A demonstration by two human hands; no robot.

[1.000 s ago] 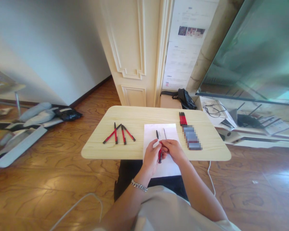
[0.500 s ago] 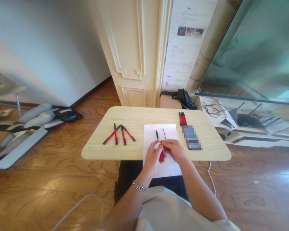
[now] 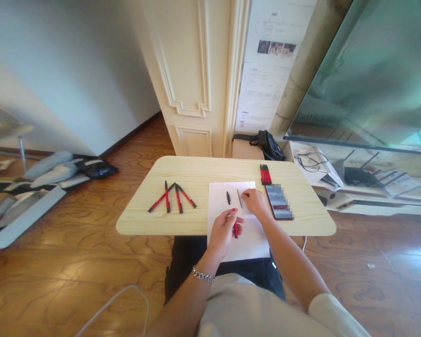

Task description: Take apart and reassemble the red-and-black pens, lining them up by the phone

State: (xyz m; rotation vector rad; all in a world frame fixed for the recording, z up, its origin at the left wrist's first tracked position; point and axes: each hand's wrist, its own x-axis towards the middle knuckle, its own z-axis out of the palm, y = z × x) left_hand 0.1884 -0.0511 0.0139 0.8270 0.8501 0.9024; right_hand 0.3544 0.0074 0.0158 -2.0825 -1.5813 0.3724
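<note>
In my left hand (image 3: 224,227), closed around it, is a red pen barrel (image 3: 235,229) held over a white sheet of paper (image 3: 215,250). My right hand (image 3: 255,202) is farther up and to the right, its fingers bent together at a thin black pen refill (image 3: 238,194) on the paper. Its fingertips are partly hidden, but they appear to pinch the refill. Left of the refill lies a short black pen tip section (image 3: 228,198).
Several red and black pens (image 3: 168,199) lie spread on the left of the light wooden table (image 3: 136,224). At the right, several more pens (image 3: 265,174) lie side by side above a phone (image 3: 279,203). A black bag (image 3: 268,144) rests behind the table.
My right hand has left the left hand and moved up to the refill. My left hand keeps the red barrel in almost the same place.
</note>
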